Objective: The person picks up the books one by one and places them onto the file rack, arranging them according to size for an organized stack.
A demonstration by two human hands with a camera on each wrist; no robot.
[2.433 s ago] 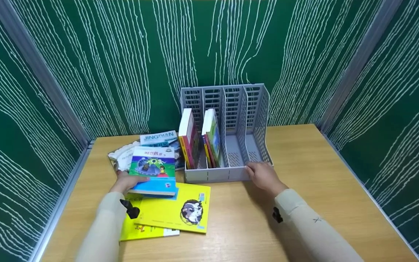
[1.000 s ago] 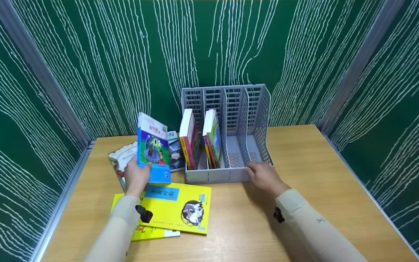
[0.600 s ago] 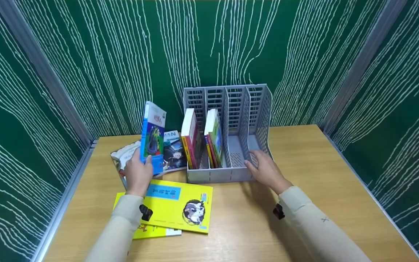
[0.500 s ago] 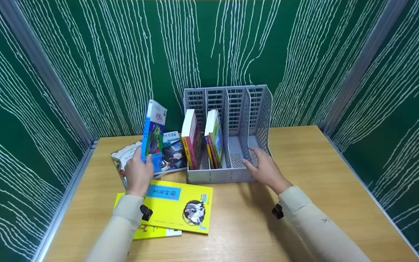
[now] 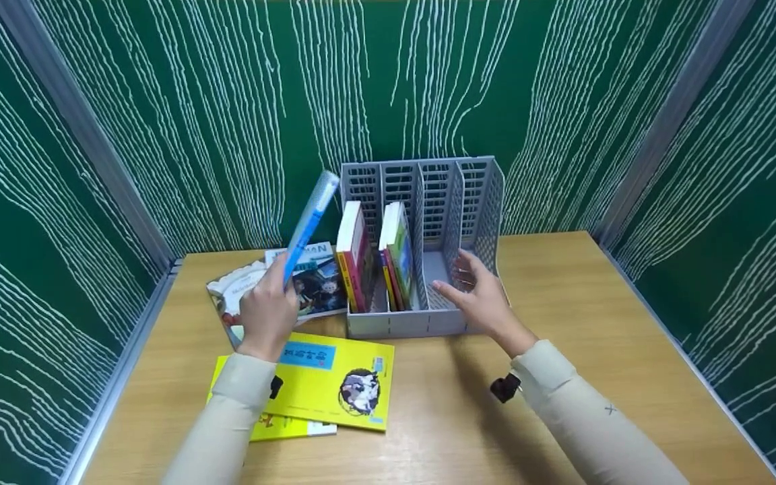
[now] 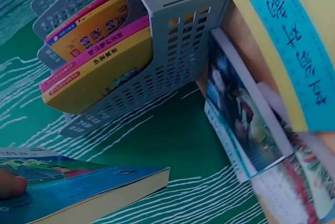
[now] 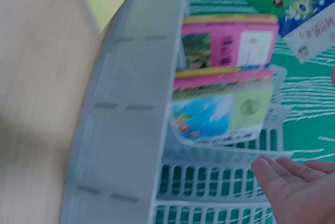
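Observation:
My left hand (image 5: 269, 311) grips a blue book (image 5: 310, 222) by its lower part and holds it raised and tilted, spine toward the head camera. In the left wrist view the thumb lies on the cover of this blue book (image 6: 99, 187). My right hand (image 5: 486, 296) hovers over the front of the grey file rack (image 5: 401, 326), fingers spread and holding nothing, before its right-hand compartments. Upright books (image 5: 353, 259) fill part of the rack's leftmost compartment, and more books (image 5: 396, 259) stand in the second one. The two compartments on the right hold no books.
Left of the rack lie a dark-covered book (image 5: 320, 289) and a pale book (image 5: 232, 293), overlapping. Nearer the front, a yellow book (image 5: 320, 397) lies over another yellow book (image 5: 287, 429). Green walls stand behind and at both sides of the wooden table (image 5: 563, 283).
My left hand has lifted the blue book off the pile, turned it spine-on and carried it right toward the rack. My right hand has let go of the rack's front edge and spread its fingers.

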